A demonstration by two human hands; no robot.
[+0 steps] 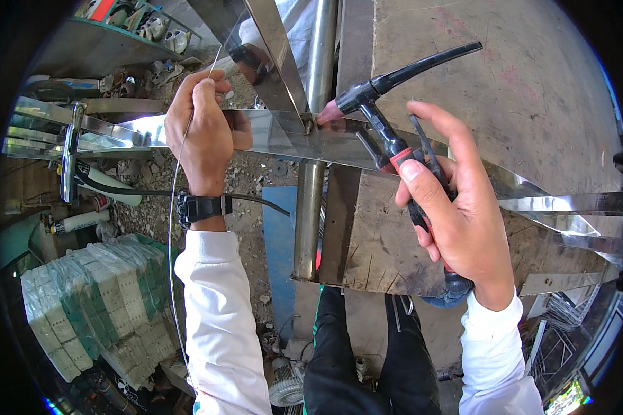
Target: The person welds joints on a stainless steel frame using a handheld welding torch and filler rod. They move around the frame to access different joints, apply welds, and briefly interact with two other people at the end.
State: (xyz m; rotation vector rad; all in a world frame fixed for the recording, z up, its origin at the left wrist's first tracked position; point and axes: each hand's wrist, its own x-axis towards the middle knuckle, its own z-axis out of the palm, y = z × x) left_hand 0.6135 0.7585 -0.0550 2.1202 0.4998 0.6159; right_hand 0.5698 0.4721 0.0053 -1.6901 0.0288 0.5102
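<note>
My right hand (pixel 464 207) is wrapped round the handle of a black and red TIG welding torch (pixel 387 135), its index finger raised off the grip. The torch's pinkish nozzle (pixel 331 113) points left, close to the joint where a slanting polished metal bar (pixel 273 48) meets a shiny flat metal bar (pixel 270 131). Between the thumb and fingers of my left hand (pixel 201 131) is a thin filler rod (pixel 174 228). The rod runs down along my left forearm, and its upper end rises beyond the hand. The hand is just above the flat bar, left of the nozzle.
A round metal pipe (pixel 308 228) passes beneath the flat bar. Worn wooden boards (pixel 408 235) lie on the right. A chrome T-shaped clamp handle (pixel 71 152) stands at the left, near a black cable (pixel 131 190). Plastic-wrapped stacked blocks (pixel 93 304) sit at the lower left, beside rubble-strewn ground.
</note>
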